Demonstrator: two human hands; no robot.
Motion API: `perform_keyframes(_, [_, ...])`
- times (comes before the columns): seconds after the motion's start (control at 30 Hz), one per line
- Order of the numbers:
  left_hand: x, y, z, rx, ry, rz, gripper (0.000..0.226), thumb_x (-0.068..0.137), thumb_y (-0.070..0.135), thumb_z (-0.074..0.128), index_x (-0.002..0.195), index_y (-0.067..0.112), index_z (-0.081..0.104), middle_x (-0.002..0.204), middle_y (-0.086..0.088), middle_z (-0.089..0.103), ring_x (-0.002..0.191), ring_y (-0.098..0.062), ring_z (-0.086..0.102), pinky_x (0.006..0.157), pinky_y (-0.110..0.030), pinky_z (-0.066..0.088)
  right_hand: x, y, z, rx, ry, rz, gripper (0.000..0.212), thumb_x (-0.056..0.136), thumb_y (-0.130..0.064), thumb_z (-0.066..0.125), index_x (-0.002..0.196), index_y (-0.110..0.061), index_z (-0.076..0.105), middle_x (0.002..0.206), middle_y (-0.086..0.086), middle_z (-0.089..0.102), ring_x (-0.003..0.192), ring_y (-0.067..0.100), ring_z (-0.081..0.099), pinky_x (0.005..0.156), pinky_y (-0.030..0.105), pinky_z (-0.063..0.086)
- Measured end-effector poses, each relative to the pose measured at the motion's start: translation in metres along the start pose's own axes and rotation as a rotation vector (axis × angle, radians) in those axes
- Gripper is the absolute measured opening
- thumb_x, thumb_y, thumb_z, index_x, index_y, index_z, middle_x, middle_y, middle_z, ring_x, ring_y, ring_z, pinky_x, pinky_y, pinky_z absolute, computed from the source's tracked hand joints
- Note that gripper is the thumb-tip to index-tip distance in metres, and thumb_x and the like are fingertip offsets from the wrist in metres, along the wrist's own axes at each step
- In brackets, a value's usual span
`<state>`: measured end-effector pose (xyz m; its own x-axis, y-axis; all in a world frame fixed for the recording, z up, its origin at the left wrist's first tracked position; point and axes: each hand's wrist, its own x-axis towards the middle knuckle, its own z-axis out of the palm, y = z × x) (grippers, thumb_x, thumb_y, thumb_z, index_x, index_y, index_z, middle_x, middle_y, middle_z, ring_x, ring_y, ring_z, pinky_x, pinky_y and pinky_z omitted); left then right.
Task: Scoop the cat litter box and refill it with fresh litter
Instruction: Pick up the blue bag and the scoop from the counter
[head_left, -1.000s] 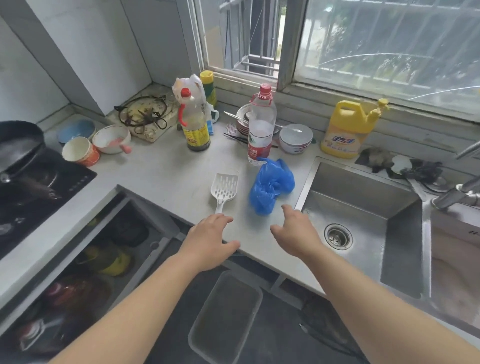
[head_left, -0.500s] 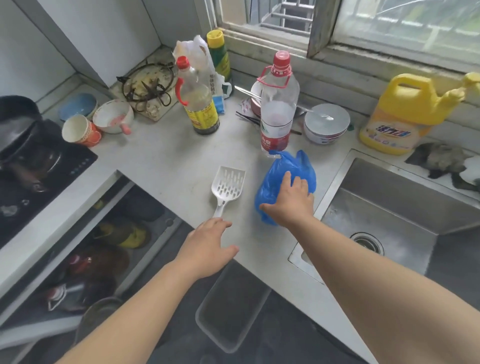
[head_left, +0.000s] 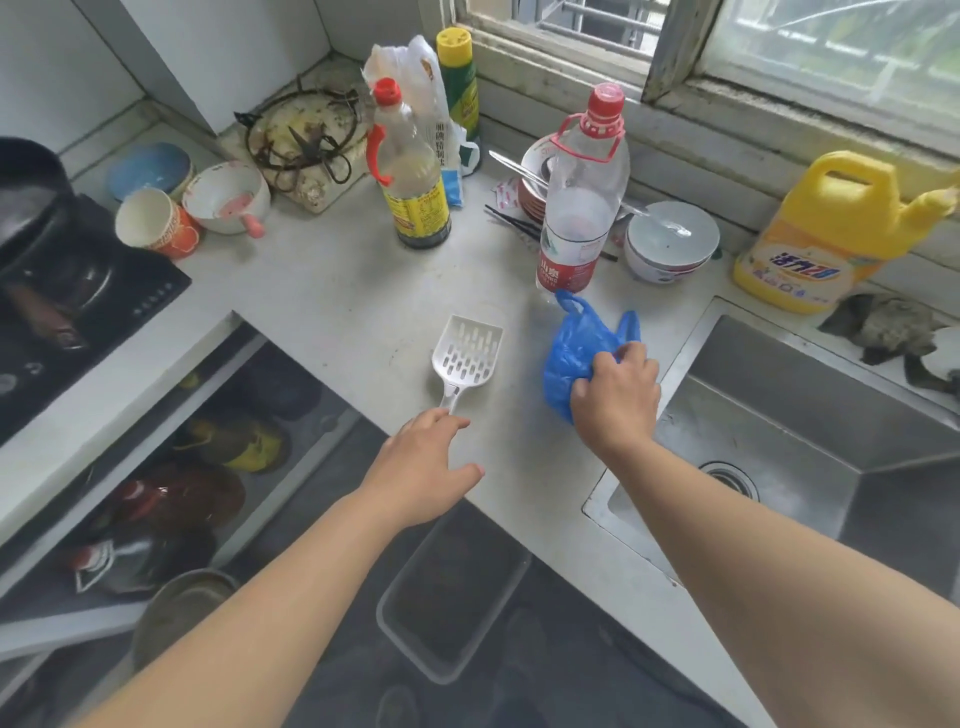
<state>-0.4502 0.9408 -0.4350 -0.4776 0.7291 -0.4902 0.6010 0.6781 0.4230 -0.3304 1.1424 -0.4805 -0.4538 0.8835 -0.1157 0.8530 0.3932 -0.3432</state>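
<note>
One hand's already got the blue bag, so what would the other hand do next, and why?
Probably close the left hand around the handle of the white slotted plastic scoop. Its fingers lie straight, right at the handle's end on the pale countertop, gripping nothing, while the right hand already grips the crumpled blue plastic bag.

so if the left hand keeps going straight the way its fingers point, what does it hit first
Most likely the white scoop: the left hand is open, fingertips right at its handle end; actual contact is unclear.

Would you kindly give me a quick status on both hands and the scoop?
Right hand grips blue bag. Left hand open, fingertips at handle of scoop, no grip yet. Scoop flat on counter. Nothing in the way.
</note>
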Motion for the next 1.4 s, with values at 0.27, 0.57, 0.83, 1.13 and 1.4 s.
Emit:
perform_keyframes(0.27, [-0.044,-0.034,-0.014,-0.071,0.069,0.074,0.069,0.089,0.05,0.06,0.15,0.029,0.037,0.156,0.009,0.034,0.14,-0.015,0.036,0.115,-0.042,0.033,-0.074,-0.031,-0.008,0.084,0.061,-0.074,0.005,0.086,-0.005,0.044,0.084,-0.009,0.046,0.082,0.01,0.048,0.082,0.032,0.041,0.073,0.04,0.031])
perform_keyframes(0.57, [-0.15,-0.096,-0.019,-0.154,0.082,0.272,0.105,0.071,0.05,0.077,0.155,0.032,0.017,0.16,0.01,0.025,0.146,-0.012,0.028,0.118,-0.041,0.03,-0.245,-0.079,0.003,-0.042,0.222,-0.366,0.017,0.08,0.0,0.059,0.093,-0.009,0.056,0.086,0.008,0.052,0.079,0.03,0.045,0.07,0.045,0.043])
perform_keyframes(0.83, [-0.223,-0.14,0.006,-0.355,-0.013,0.386,0.132,0.054,0.046,0.086,0.153,0.05,-0.001,0.153,0.015,0.028,0.129,-0.012,0.049,0.099,-0.039,0.051,-0.364,-0.126,0.007,-0.07,0.236,-0.689,0.027,0.067,0.004,0.064,0.09,-0.009,0.055,0.082,0.005,0.05,0.073,0.025,0.043,0.069,0.037,0.043])
perform_keyframes(1.13, [-0.26,-0.167,0.022,-0.367,0.112,0.408,0.043,0.081,0.008,0.056,0.117,0.03,0.049,0.114,0.015,0.049,0.098,-0.015,0.056,0.083,-0.039,0.053,-0.422,-0.132,-0.001,-0.006,0.223,-0.689,0.032,0.088,-0.029,0.064,0.113,-0.009,0.056,0.108,0.003,0.058,0.102,0.024,0.051,0.096,0.035,0.042])
perform_keyframes(1.4, [-0.273,-0.177,0.041,-0.475,0.168,0.352,0.037,0.077,-0.001,0.054,0.102,0.026,0.052,0.101,0.013,0.05,0.089,-0.011,0.055,0.077,-0.034,0.052,-0.437,-0.107,-0.006,0.31,0.11,0.031,0.059,0.091,-0.048,0.06,0.139,-0.018,0.043,0.137,-0.003,0.044,0.13,0.017,0.038,0.109,0.033,0.034])
